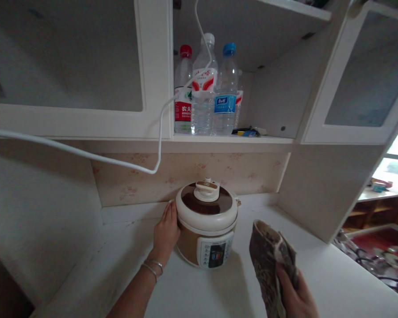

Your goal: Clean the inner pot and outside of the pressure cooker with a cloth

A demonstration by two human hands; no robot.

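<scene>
A white and brown electric pressure cooker [187,238] stands upright on the white counter, its control panel facing me and its lid on. My left hand [166,229], with bangles at the wrist, grips the cooker's left side just below the lid rim; the fingertips are partly hidden behind it. To the right of the cooker, my right hand [296,287] is closed around a folded, dark grey-brown cloth [267,260]. The cloth is held up above the counter, apart from the cooker.
Overhead is a white cabinet with several plastic bottles [204,104] on its open shelf. A white cable [119,162] hangs across the front at left. The counter [252,300] meets a side panel [331,185] at right. Floral wallpaper [146,176] covers the wall behind.
</scene>
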